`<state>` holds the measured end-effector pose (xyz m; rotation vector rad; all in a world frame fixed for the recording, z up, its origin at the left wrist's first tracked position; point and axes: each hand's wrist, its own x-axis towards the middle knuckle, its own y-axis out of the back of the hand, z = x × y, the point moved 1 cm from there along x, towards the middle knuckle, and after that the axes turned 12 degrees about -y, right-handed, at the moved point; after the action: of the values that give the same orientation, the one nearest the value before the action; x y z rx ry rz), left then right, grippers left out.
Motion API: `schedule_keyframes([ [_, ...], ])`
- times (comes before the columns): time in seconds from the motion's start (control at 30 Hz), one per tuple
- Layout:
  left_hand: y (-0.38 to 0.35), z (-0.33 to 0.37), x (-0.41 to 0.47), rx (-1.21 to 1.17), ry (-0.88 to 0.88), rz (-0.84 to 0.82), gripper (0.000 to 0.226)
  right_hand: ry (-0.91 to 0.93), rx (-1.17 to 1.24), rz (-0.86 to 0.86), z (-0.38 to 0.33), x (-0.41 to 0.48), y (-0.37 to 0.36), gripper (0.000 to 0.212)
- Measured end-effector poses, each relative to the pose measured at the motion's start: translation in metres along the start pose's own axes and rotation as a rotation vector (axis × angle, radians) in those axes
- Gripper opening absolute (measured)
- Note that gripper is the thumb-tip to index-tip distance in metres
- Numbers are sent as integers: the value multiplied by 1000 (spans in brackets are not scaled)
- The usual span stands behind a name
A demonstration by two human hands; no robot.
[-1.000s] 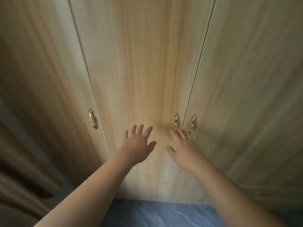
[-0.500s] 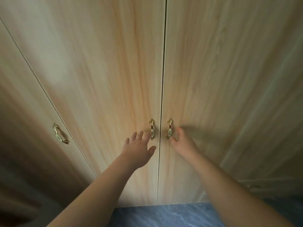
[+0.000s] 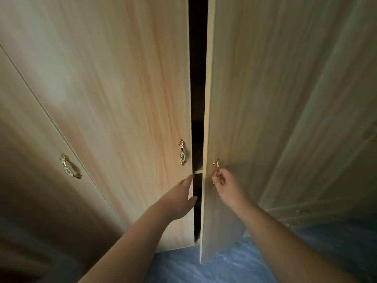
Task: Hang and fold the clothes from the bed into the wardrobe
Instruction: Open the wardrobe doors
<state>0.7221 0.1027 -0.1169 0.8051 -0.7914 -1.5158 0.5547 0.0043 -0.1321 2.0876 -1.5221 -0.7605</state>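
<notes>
I'm looking at a pale wood-grain wardrobe (image 3: 114, 82) that fills nearly the whole frame, its panels leaning toward the top centre. My right hand (image 3: 225, 183) is curled around the gold handle (image 3: 216, 166) of the right door (image 3: 255, 119), fingers pinching it just right of centre, and that door stands ajar with its light edge toward me. My left hand (image 3: 181, 196) lies loosely spread, fingertips at the edge of the middle door (image 3: 126, 111), thumb over the gap, below that door's own ornate handle (image 3: 182, 152). Between the two doors a narrow dark slot runs from top to bottom; inside I can make out only a pale shelf edge (image 3: 198, 171) at handle height, nothing else. A third handle (image 3: 70, 167) sits at the left of the frame on the far-left door. Blue patterned floor (image 3: 234, 266) shows along the bottom centre and right. The lower left corner is in deep shadow. Neither clothes nor bed show in this view.
</notes>
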Motion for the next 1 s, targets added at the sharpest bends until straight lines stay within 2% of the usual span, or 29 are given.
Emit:
schedule_keyframes([
  [0.07, -21, 25, 0, -103, -103, 24, 71, -13, 7, 44, 19, -34, 15, 6],
  [0.13, -48, 51, -1, -222, -211, -7, 59, -35, -3, 101, 35, -65, 33, 8],
  [0.2, -74, 74, -4, -244, -254, -47, 37, -61, 4, 160, 50, -89, 48, 11],
  [0.27, -94, 97, -7, -221, -272, -66, 29, -100, 28, 199, 65, -107, 64, 13],
  [0.4, -120, 141, -11, -188, -388, -80, 40, -164, 20, 203, 93, -140, 98, 17],
  [0.6, -157, 193, -2, -129, -483, -103, 56, -115, 56, 138, 130, -180, 150, 57],
  [0.8, -203, 258, 21, -20, -555, -165, 82, -84, 191, 136, 174, -203, 211, 67],
  [0.93, -227, 296, 44, -10, -566, -204, 82, -98, 229, 165, 200, -204, 255, 75],
  [1.0, -237, 306, 53, 0, -603, -217, 82, -65, 224, 176, 209, -204, 273, 70],
])
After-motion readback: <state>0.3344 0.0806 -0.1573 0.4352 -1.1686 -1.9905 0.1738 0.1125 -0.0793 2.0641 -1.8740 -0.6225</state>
